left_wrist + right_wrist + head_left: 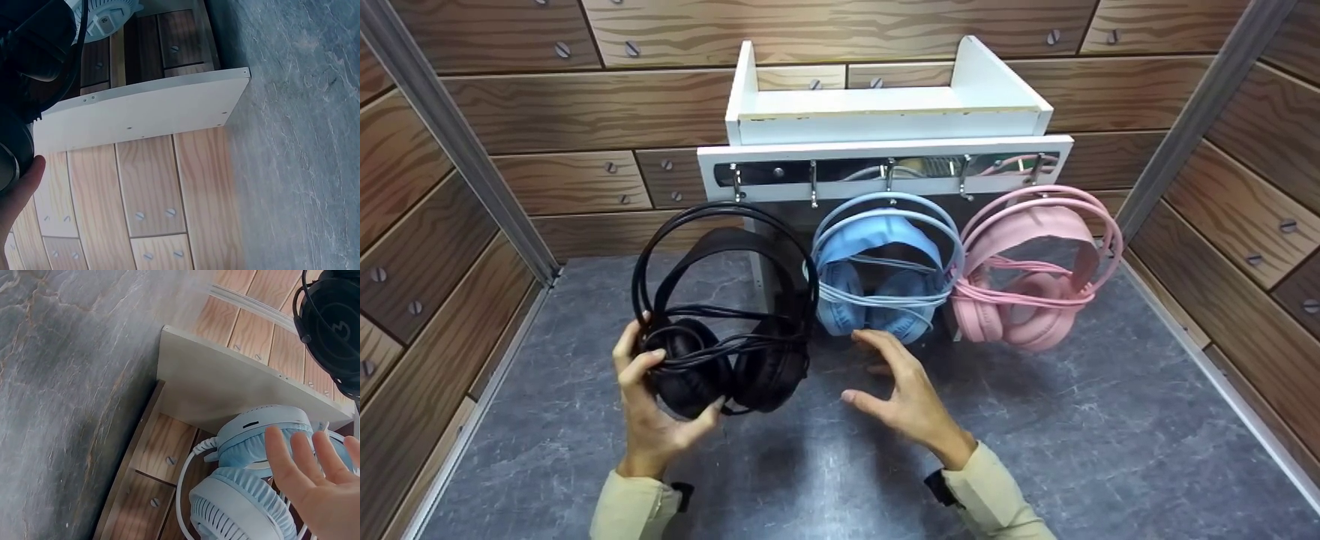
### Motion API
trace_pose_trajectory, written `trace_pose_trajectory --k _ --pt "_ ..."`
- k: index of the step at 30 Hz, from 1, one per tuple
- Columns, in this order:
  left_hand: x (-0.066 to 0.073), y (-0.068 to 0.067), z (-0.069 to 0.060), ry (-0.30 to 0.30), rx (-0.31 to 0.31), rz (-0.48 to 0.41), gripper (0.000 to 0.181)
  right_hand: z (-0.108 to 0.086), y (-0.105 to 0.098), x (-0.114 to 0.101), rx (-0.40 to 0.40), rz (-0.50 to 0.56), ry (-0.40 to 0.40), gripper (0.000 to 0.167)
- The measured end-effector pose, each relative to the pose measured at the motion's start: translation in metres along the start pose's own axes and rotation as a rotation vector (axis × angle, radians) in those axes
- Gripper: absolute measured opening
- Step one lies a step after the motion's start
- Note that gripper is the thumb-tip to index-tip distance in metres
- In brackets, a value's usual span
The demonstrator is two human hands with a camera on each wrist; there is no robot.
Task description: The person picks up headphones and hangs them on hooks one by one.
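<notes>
My left hand grips the left ear cup of the black headphones, thumb below and fingers around its outer side. Their cable is wound across the ear cups. The top of their band is close to the leftmost hook; whether it rests on it I cannot tell. My right hand holds nothing and is spread just below the blue headphones, which hang near the middle hook. In the right wrist view, its fingers appear in front of the blue ear cups; contact cannot be made out.
Pink headphones hang at the right end of the white hook rail. Above it is a white open shelf. Wood-patterned walls enclose a grey marbled surface.
</notes>
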State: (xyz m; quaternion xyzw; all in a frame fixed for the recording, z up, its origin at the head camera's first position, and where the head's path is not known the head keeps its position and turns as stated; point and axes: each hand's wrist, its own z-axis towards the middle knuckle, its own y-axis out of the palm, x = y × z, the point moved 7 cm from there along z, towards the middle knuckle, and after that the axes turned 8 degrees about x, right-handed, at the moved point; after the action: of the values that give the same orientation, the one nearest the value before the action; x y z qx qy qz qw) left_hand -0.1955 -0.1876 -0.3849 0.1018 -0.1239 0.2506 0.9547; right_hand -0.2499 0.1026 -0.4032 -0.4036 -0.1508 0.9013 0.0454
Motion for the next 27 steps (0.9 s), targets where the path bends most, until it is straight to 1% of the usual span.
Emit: trace_pose_trajectory --k 3,6,12,19,27 --pt "0.0002 -0.0002 0.0008 0.001 0.005 -0.002 0.07 0.0008 -0.0005 0.0016 -0.006 0.056 0.055 0.064" --pt "0.0002 -0.0002 0.0014 0.001 0.005 0.001 0.07 0.0017 -0.0006 0.0018 -0.007 0.093 0.083 0.064" --pt "-0.0011 0.0 0.0015 -0.004 0.001 -0.003 0.07 0.0031 -0.0003 0.0014 -0.004 0.104 0.094 0.064" --pt "-0.0028 -0.0001 0.0016 -0.012 0.012 -0.019 0.071 0.0058 -0.0012 0.0006 0.013 0.11 0.107 0.064" --pt "-0.005 -0.0005 0.0004 -0.019 0.001 -0.004 0.071 0.007 0.0004 0.0 0.01 0.123 0.123 0.065"
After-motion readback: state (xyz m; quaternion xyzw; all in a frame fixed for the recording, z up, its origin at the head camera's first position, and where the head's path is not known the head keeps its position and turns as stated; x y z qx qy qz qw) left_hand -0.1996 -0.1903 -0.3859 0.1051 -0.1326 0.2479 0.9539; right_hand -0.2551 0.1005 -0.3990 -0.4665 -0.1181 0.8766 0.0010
